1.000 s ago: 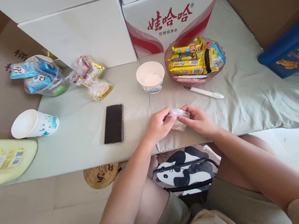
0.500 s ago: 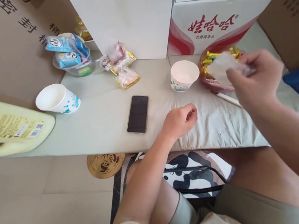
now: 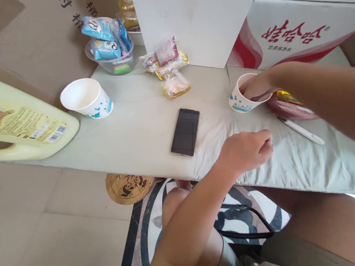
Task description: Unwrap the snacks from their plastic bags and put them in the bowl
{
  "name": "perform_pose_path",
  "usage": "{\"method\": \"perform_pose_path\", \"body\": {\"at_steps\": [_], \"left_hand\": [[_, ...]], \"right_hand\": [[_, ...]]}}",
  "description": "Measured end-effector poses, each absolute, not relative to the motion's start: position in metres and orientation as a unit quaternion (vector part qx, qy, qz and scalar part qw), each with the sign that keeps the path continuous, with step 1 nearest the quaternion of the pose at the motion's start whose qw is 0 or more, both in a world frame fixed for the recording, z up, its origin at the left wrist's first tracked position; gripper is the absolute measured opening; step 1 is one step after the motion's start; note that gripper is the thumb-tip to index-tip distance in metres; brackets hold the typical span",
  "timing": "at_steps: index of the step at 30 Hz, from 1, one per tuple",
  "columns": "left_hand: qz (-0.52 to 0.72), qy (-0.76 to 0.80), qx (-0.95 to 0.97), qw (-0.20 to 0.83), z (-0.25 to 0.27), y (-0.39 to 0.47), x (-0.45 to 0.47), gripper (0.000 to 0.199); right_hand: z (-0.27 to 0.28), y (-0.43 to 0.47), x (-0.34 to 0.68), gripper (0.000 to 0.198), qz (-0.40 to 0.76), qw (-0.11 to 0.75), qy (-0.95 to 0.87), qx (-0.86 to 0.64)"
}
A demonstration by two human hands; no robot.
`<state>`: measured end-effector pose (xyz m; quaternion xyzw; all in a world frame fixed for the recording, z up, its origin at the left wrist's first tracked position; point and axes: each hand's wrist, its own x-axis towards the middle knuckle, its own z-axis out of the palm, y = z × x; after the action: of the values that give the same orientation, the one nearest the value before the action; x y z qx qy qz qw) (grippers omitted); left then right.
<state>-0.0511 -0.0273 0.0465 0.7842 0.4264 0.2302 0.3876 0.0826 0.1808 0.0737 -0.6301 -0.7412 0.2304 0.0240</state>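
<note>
My right hand point(image 3: 259, 86) reaches down into a white paper cup point(image 3: 247, 107) with a blue print, its fingertips hidden inside the rim. Whether anything is between those fingers I cannot see. Curled on the cloth in front of that cup, my left hand point(image 3: 246, 151) is closed, with nothing visible in it. A dark-screened phone point(image 3: 185, 132) lies flat to its left. Partly covered by my right forearm, a pink bowl point(image 3: 290, 109) of yellow-wrapped sweets stands right of the cup. A white-handled knife or pen-like tool point(image 3: 303, 130) rests just in front of the bowl.
At the left stand a second paper cup point(image 3: 82, 97) and a large pale-yellow jug point(image 3: 25, 120). Behind are a clear tub point(image 3: 115, 65) with blue snack packets and a pile of wrapped snacks point(image 3: 169, 61). White cartons point(image 3: 197, 24) line the back.
My right hand has moved left and down from above the sweets bowl into the paper cup. The clear crumpled plastic it held is now out of sight. The view has shifted; my left hand stays curled.
</note>
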Motion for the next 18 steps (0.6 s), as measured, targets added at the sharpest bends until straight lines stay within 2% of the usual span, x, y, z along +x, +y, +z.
{"method": "perform_pose_path", "body": {"at_steps": [1,2,3,5,6,7,8,10,13,15,18], "left_hand": [[0.228,0.424,0.786,0.388,0.047,-0.027,-0.052,0.021],[0.227,0.423,0.788,0.386,0.047,-0.027,-0.053,0.022],[0.227,0.424,0.789,0.383,0.047,-0.026,-0.054,0.023],[0.229,0.427,0.788,0.38,0.047,-0.024,-0.054,0.023],[0.231,0.429,0.787,0.379,0.047,-0.023,-0.054,0.023],[0.233,0.429,0.786,0.379,0.047,-0.022,-0.054,0.023],[0.235,0.429,0.785,0.38,0.047,-0.021,-0.054,0.023],[0.23,0.431,0.785,0.382,0.046,-0.02,-0.053,0.023],[0.195,0.44,0.791,0.378,0.043,-0.021,-0.053,0.028],[0.172,0.451,0.795,0.367,0.04,-0.022,-0.053,0.029],[0.152,0.452,0.805,0.354,0.038,-0.025,-0.052,0.026]], "right_hand": [[0.084,0.185,0.082,0.038,0.244,-0.078,-0.747,-0.613],[0.094,0.188,0.079,0.041,0.245,-0.132,-0.75,-0.6],[0.104,0.189,0.073,0.046,0.23,-0.144,-0.755,-0.597],[0.114,0.183,0.052,0.055,0.157,-0.07,-0.781,-0.6],[0.114,0.176,0.038,0.048,0.064,0.056,-0.801,-0.593],[0.111,0.167,0.021,0.033,0.014,0.12,-0.81,-0.574],[0.104,0.158,0.003,0.028,0.016,0.118,-0.831,-0.543],[0.086,0.143,-0.033,0.051,0.062,0.058,-0.874,-0.478],[0.059,0.138,-0.075,0.08,0.1,-0.06,-0.877,-0.465],[0.049,0.143,-0.09,0.086,0.11,-0.113,-0.875,-0.457],[0.043,0.147,-0.093,0.087,0.112,-0.127,-0.877,-0.449]]}}
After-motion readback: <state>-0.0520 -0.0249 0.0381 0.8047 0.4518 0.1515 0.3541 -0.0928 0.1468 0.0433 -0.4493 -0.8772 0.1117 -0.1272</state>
